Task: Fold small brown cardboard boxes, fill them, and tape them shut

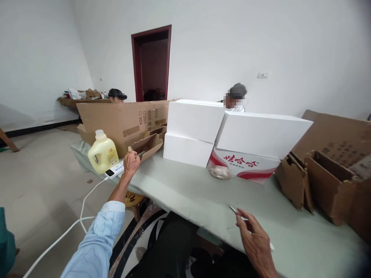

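My left hand (131, 162) is closed on the near end of a small open cardboard box (151, 147), which rests at the table's far left. My right hand (255, 237) is low over the front of the table, its fingers around a slim tool (232, 209). A shiny metal tip shows past the fingertips and a white end sticks out behind the palm; the tool's kind cannot be made out. Beside my left hand stand a yellow detergent jug (102, 154) and a white power strip (115, 170) with a dark screen.
White boxes (193, 119) are stacked along the back of the green-covered table (179, 189). A clear plastic-wrapped bundle (220, 172) lies before them. Worn cardboard boxes (327, 181) stand at the right, a large carton (116, 119) at the left. Two people sit beyond. A white cable (82, 208) hangs down.
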The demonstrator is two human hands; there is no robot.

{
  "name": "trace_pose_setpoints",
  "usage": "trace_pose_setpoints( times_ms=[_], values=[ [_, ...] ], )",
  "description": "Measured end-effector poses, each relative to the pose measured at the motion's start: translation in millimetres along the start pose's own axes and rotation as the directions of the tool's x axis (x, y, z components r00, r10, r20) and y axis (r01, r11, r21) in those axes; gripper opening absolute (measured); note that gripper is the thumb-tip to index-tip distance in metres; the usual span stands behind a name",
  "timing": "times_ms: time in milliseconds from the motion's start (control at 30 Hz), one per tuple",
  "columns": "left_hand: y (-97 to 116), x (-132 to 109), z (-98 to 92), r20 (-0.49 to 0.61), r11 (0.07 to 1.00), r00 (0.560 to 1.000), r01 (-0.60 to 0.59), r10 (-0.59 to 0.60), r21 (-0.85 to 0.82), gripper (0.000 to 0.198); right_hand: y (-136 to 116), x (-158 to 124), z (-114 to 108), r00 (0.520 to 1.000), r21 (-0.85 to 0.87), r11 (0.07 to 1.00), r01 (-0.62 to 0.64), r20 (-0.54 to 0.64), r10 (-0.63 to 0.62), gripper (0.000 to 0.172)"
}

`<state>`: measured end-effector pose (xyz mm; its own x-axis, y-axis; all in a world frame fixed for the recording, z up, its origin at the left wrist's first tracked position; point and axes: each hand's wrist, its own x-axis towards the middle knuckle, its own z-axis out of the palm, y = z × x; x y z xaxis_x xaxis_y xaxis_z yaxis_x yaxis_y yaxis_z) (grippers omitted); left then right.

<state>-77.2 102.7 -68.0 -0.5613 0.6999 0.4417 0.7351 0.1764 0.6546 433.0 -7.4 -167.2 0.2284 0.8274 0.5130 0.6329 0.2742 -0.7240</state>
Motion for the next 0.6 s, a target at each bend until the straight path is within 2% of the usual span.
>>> trace_pose_setpoints(
  times_ms=[100, 233, 333, 400, 467, 533, 600],
  values=[
    [9.5, -9.5, -14.0, -0.045, 0.995, 0.999, 0.009, -0.013, -0.102, 0.030, -9.5, -2.0, 10.1, 1.000, 0.025, 1.000, -0.002, 0.029, 0.001, 0.050],
    [17.0, -50.2, -28.6, -0.010, 0.970, 1.000, 0.009, -0.012, -0.241, 0.032, -27.0, -6.0, 25.3, 0.987, 0.093, 0.996, -0.018, 0.160, 0.003, 0.050],
    [22.3, -91.0, -34.6, 0.096, 0.920, 0.995, 0.027, 0.012, -0.390, 0.035, -41.6, -11.0, 37.2, 0.963, 0.146, 0.988, -0.051, 0.269, 0.010, 0.060],
    [26.5, -115.7, -37.9, 0.200, 0.845, 0.979, 0.071, 0.043, -0.529, 0.035, -49.3, -13.9, 42.1, 0.944, 0.175, 0.983, -0.057, 0.329, -0.003, 0.072],
    [30.1, -135.5, -40.9, 0.297, 0.765, 0.950, 0.120, 0.096, -0.633, 0.032, -54.3, -16.3, 43.4, 0.931, 0.201, 0.978, -0.056, 0.364, -0.021, 0.085],
    [31.5, -149.7, -43.0, 0.363, 0.724, 0.917, 0.137, 0.166, -0.676, 0.028, -56.6, -19.5, 40.8, 0.923, 0.209, 0.976, -0.063, 0.383, -0.023, 0.096],
    [29.5, -158.8, -43.3, 0.414, 0.700, 0.875, 0.131, 0.251, -0.702, 0.023, -56.8, -25.0, 35.5, 0.909, 0.178, 0.980, -0.092, 0.417, 0.010, 0.094]
  ],
)
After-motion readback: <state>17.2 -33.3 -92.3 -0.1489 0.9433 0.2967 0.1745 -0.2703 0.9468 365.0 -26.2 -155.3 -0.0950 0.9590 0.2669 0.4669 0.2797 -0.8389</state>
